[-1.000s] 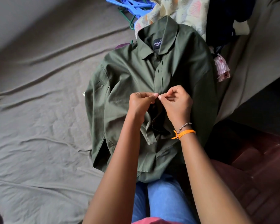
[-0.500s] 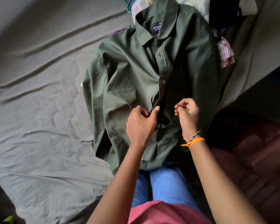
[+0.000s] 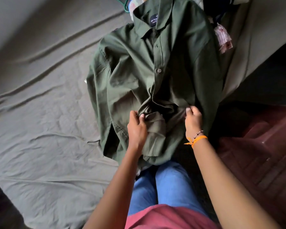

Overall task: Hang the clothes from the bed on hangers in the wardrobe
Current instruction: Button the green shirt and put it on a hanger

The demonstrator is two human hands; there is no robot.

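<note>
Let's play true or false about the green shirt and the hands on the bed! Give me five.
1. The green shirt lies on the bed. True.
2. Both hands hold the shirt. True: the left hand and the right hand each pinch its cloth.
3. The orange band is on the left wrist. False: it is on the right wrist.
4. The shirt hangs on a hanger. False: it lies flat.
5. The person wears blue trousers. True.

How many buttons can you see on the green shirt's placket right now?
3: one just under the collar, one below it, one at mid-chest. Lower ones may be hidden in the bunched fabric.
</note>
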